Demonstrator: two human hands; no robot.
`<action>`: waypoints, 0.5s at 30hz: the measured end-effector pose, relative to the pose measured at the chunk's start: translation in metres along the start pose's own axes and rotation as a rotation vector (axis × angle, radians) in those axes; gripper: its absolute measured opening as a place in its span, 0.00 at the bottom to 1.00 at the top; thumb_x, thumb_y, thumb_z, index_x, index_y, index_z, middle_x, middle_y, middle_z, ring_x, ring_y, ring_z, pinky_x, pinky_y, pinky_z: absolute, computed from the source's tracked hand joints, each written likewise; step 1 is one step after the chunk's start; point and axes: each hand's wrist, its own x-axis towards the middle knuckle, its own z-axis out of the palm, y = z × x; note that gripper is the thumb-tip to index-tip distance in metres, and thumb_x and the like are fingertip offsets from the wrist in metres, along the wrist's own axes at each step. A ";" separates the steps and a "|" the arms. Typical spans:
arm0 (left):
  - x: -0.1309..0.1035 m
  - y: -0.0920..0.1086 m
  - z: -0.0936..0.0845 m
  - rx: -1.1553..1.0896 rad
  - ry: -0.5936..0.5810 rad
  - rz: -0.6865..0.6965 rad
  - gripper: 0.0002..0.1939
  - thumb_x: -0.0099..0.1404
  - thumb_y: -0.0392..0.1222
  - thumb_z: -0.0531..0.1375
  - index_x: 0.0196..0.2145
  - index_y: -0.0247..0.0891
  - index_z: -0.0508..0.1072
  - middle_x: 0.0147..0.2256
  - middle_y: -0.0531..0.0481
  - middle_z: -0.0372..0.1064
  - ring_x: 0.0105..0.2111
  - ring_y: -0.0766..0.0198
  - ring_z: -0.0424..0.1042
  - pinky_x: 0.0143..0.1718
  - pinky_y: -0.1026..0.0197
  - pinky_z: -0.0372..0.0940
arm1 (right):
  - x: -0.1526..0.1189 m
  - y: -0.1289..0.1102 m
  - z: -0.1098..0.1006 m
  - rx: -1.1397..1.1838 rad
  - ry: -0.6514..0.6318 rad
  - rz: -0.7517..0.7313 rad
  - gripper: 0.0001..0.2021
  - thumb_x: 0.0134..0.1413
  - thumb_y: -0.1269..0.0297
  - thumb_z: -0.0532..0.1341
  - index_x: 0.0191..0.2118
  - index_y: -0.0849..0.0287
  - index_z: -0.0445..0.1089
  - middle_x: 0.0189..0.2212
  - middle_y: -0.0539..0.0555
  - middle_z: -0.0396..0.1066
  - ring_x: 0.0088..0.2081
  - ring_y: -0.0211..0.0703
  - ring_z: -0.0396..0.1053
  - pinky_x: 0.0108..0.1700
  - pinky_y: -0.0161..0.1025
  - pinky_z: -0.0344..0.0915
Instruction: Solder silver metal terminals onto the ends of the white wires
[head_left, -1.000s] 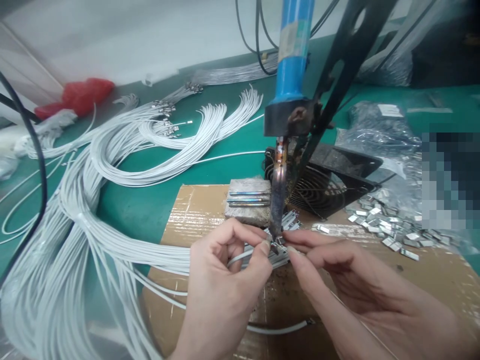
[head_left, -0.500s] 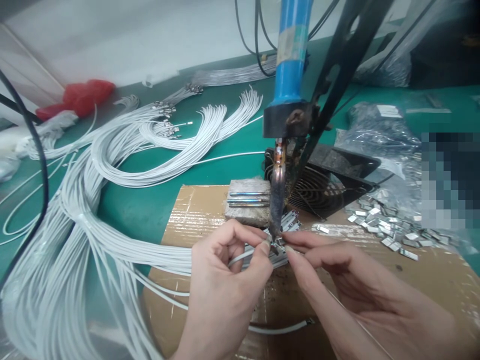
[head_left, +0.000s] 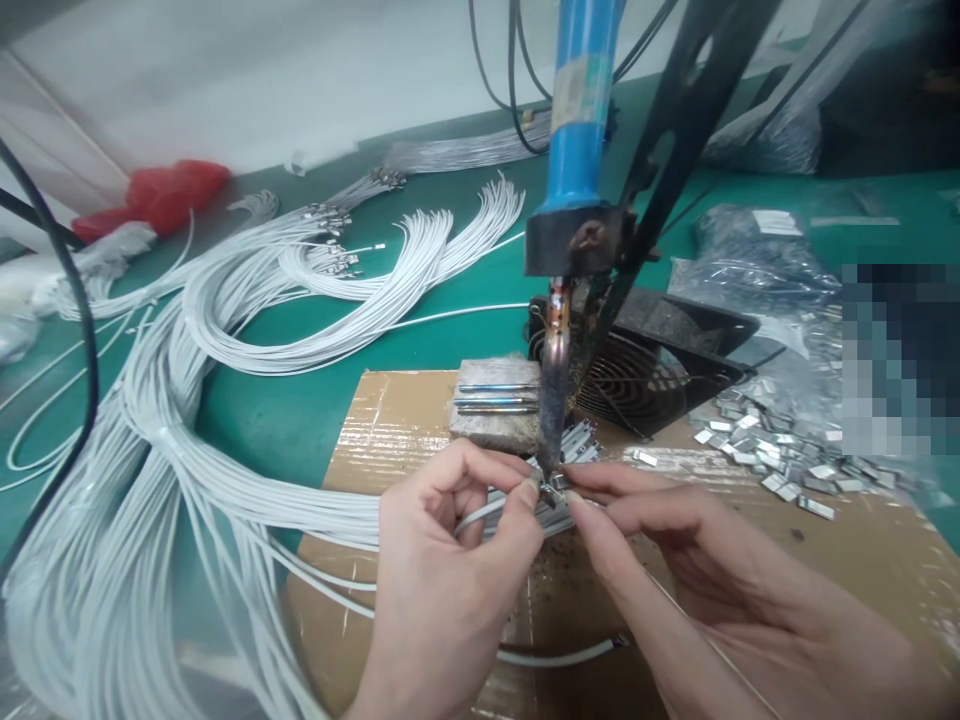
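Observation:
My left hand (head_left: pixel 457 570) is closed in a pinch on a white cable (head_left: pixel 474 516), close to its end under the soldering iron. My right hand (head_left: pixel 697 570) pinches with thumb and forefinger beside that end; a thin silvery solder wire (head_left: pixel 720 650) runs back across its palm. Between the fingertips sits a small metal connector (head_left: pixel 555 484), partly hidden by fingers. The dark tip of the blue-handled soldering iron (head_left: pixel 555 400) points down onto it, seemingly touching. Whether the right fingers also grip the connector I cannot tell.
A worn block (head_left: pixel 495 430) with dark metal strips stands behind my left hand. Bundled white cables (head_left: pixel 300 505) spread leftward. Right of the iron are a black fan (head_left: pixel 637 370) and loose metal connectors (head_left: pixel 780 460). Cardboard (head_left: pixel 390 420) covers the green table (head_left: pixel 262 410).
Both hands keep their grips, with only a very slight shift to the left. The iron's tip stays at the connector.

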 end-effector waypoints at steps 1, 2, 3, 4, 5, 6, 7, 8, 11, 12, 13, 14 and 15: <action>0.000 0.000 0.000 0.011 -0.001 -0.002 0.07 0.55 0.31 0.68 0.23 0.40 0.77 0.29 0.54 0.81 0.28 0.69 0.76 0.26 0.73 0.67 | 0.000 0.000 0.001 -0.001 0.001 0.000 0.12 0.56 0.49 0.70 0.31 0.51 0.83 0.38 0.58 0.85 0.43 0.56 0.85 0.39 0.39 0.84; 0.001 -0.001 0.000 0.015 0.004 -0.002 0.07 0.55 0.31 0.68 0.23 0.39 0.78 0.28 0.54 0.81 0.27 0.69 0.75 0.26 0.73 0.67 | 0.000 0.000 0.002 -0.002 0.002 -0.001 0.12 0.56 0.49 0.70 0.31 0.51 0.83 0.37 0.58 0.85 0.43 0.56 0.85 0.39 0.39 0.84; 0.001 0.000 0.000 0.016 0.013 -0.001 0.07 0.54 0.31 0.68 0.22 0.39 0.78 0.28 0.54 0.81 0.27 0.69 0.74 0.25 0.73 0.66 | 0.001 0.000 0.002 -0.003 0.002 -0.002 0.12 0.56 0.49 0.70 0.31 0.51 0.83 0.37 0.58 0.85 0.43 0.56 0.85 0.39 0.39 0.84; 0.001 0.000 0.000 0.013 0.022 0.004 0.07 0.54 0.31 0.68 0.22 0.39 0.78 0.27 0.54 0.80 0.26 0.70 0.73 0.25 0.73 0.65 | 0.001 -0.001 0.003 -0.003 0.001 -0.003 0.12 0.56 0.49 0.70 0.31 0.51 0.83 0.37 0.57 0.85 0.43 0.56 0.85 0.38 0.39 0.84; 0.001 0.000 0.000 0.010 0.029 0.006 0.07 0.53 0.31 0.68 0.21 0.38 0.77 0.27 0.54 0.80 0.25 0.70 0.73 0.24 0.73 0.65 | 0.001 -0.001 0.003 -0.003 0.000 -0.004 0.12 0.56 0.49 0.70 0.31 0.51 0.83 0.37 0.57 0.85 0.43 0.56 0.85 0.38 0.39 0.84; 0.001 0.000 0.000 0.007 0.030 0.006 0.07 0.53 0.31 0.68 0.21 0.38 0.77 0.27 0.53 0.80 0.25 0.70 0.73 0.24 0.73 0.65 | 0.001 -0.001 0.003 -0.003 -0.001 -0.005 0.12 0.56 0.49 0.70 0.31 0.51 0.83 0.37 0.57 0.85 0.42 0.56 0.85 0.38 0.39 0.84; 0.000 0.001 0.000 0.006 0.023 0.004 0.07 0.53 0.31 0.68 0.21 0.38 0.77 0.27 0.53 0.81 0.25 0.69 0.73 0.25 0.72 0.66 | 0.002 -0.001 0.003 -0.003 -0.001 -0.007 0.12 0.57 0.49 0.70 0.31 0.51 0.83 0.37 0.57 0.85 0.42 0.56 0.85 0.38 0.39 0.84; 0.000 0.001 0.000 0.007 0.010 0.002 0.07 0.54 0.31 0.68 0.22 0.39 0.77 0.28 0.52 0.81 0.26 0.69 0.74 0.26 0.72 0.66 | 0.002 -0.002 0.004 -0.003 -0.002 -0.008 0.12 0.57 0.49 0.70 0.31 0.51 0.83 0.37 0.57 0.85 0.42 0.56 0.85 0.38 0.39 0.84; -0.001 0.001 0.000 -0.004 0.003 0.008 0.07 0.55 0.30 0.68 0.23 0.39 0.78 0.29 0.53 0.82 0.28 0.68 0.77 0.28 0.73 0.69 | 0.000 -0.004 0.006 -0.010 -0.001 -0.014 0.12 0.57 0.49 0.70 0.32 0.51 0.84 0.36 0.57 0.85 0.42 0.56 0.85 0.38 0.38 0.84; -0.001 0.001 0.000 -0.014 0.016 0.017 0.07 0.54 0.29 0.68 0.23 0.39 0.78 0.28 0.53 0.81 0.28 0.68 0.78 0.29 0.73 0.69 | -0.001 -0.005 0.006 -0.015 -0.001 -0.016 0.12 0.57 0.49 0.70 0.32 0.51 0.84 0.36 0.57 0.85 0.42 0.56 0.85 0.38 0.38 0.84; -0.001 0.001 0.001 -0.022 0.030 0.025 0.08 0.54 0.29 0.68 0.22 0.39 0.78 0.27 0.53 0.81 0.28 0.69 0.78 0.29 0.74 0.70 | -0.002 -0.006 0.006 -0.021 -0.001 -0.020 0.12 0.57 0.50 0.70 0.32 0.51 0.84 0.37 0.57 0.85 0.42 0.56 0.85 0.38 0.38 0.84; -0.001 0.001 0.001 -0.028 0.036 0.029 0.08 0.53 0.29 0.68 0.21 0.38 0.77 0.27 0.54 0.81 0.28 0.69 0.79 0.29 0.75 0.70 | -0.003 -0.006 0.005 -0.029 -0.004 -0.024 0.11 0.57 0.51 0.71 0.32 0.51 0.84 0.37 0.57 0.85 0.42 0.56 0.86 0.38 0.39 0.84; -0.001 0.001 0.002 -0.030 0.034 0.033 0.08 0.53 0.28 0.68 0.21 0.38 0.78 0.28 0.54 0.81 0.29 0.69 0.80 0.30 0.75 0.71 | -0.004 -0.007 0.003 -0.039 -0.008 -0.027 0.10 0.57 0.52 0.71 0.32 0.51 0.84 0.38 0.57 0.85 0.43 0.56 0.86 0.39 0.39 0.84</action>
